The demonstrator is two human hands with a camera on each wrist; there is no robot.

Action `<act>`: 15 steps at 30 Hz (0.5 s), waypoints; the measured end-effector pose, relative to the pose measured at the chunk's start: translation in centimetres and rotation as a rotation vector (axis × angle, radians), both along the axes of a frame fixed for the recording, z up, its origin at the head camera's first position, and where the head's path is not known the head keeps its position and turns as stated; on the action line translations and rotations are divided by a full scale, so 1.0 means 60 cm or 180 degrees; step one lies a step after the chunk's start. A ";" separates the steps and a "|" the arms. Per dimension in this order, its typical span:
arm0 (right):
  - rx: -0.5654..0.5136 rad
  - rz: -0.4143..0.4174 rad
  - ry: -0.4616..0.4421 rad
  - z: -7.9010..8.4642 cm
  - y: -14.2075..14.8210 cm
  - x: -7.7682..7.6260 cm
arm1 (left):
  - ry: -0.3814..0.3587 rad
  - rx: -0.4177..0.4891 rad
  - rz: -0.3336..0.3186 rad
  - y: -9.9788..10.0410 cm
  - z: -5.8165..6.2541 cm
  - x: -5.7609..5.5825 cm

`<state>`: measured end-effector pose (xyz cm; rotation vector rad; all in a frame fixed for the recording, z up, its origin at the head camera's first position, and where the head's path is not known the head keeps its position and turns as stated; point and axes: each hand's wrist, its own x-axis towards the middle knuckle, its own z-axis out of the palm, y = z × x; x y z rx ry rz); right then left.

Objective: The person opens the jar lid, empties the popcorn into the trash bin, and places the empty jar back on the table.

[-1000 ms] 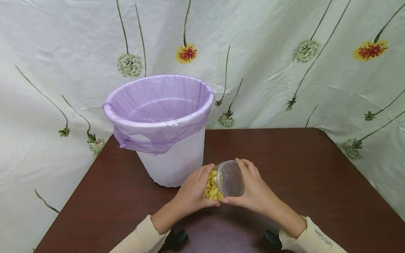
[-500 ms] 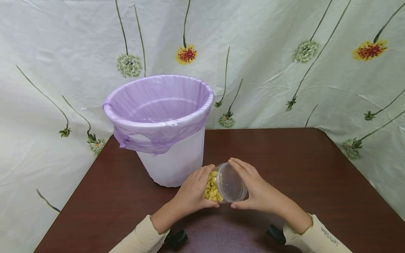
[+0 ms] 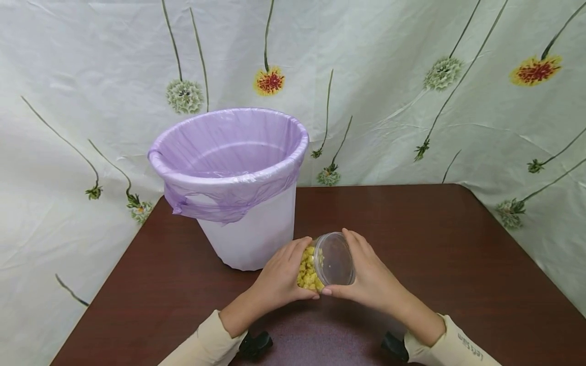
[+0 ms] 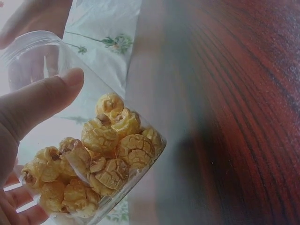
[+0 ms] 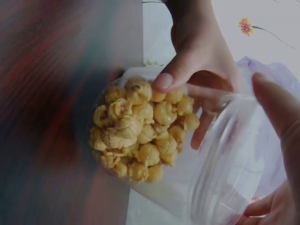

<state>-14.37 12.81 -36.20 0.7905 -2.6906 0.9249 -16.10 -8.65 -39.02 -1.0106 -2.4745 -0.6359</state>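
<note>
A clear plastic jar [image 5: 171, 197] is tilted on its side above the table, with yellow popcorn [image 4: 101, 150] gathered toward its base. My left hand [image 3: 280, 272] grips the jar's body, thumb in front and fingers behind. At the other end, my right hand [image 3: 376, 277] holds the rim of the clear round lid [image 3: 338, 259], its thumb below and its fingers above. In the right wrist view the left thumb presses the jar's wall beside the popcorn. The lid's far side is partly hidden by the right hand.
Behind and left of the hands stands a white bin [image 3: 256, 239] lined with a purple bag [image 3: 220, 201]. Dark brown tabletop [image 3: 412, 229] extends around it. A flower-printed cloth [image 3: 380, 101] hangs behind the table.
My right hand shifted slightly right and opened wider around the lid, then came back left and closed on it again. The left hand and jar stayed nearly still.
</note>
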 end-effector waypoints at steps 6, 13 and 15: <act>0.0101 0.0203 0.0159 0.002 0.005 -0.004 | 0.0004 -0.0005 -0.0016 -0.002 -0.002 0.000; 0.0071 0.0310 0.0202 0.007 0.022 -0.009 | -0.0021 0.0029 0.0036 -0.004 -0.005 0.000; 0.0033 0.0233 0.0153 0.012 0.031 -0.010 | -0.0058 0.0060 0.0040 -0.004 -0.005 0.000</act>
